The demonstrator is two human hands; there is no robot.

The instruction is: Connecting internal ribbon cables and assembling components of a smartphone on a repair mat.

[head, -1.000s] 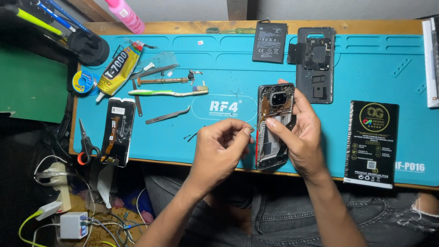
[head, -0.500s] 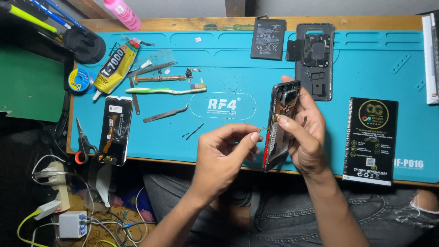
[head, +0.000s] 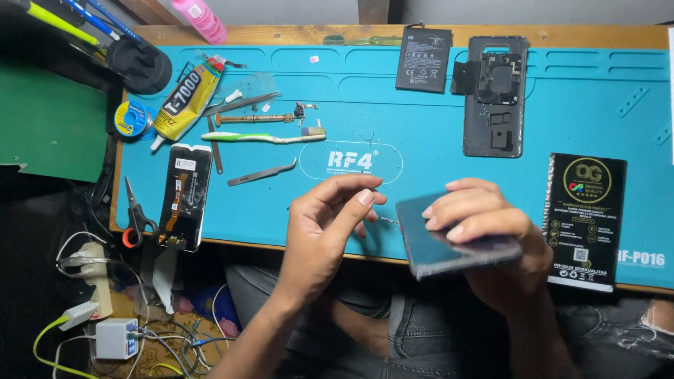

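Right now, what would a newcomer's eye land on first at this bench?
The right hand gripping a dark phone body at the blue mat's near edge, the left hand pinching beside it. Behind lie a black battery and rear cover; a yellow glue tube sits left.

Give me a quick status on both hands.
Right hand grips phone frame, tilted over mat. Left hand pinched beside it, contents unclear. Nothing between them.

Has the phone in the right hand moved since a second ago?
Yes. The phone has been turned over, its open inside no longer facing up, and now lies flatter and nearer the mat's front edge in the right hand.
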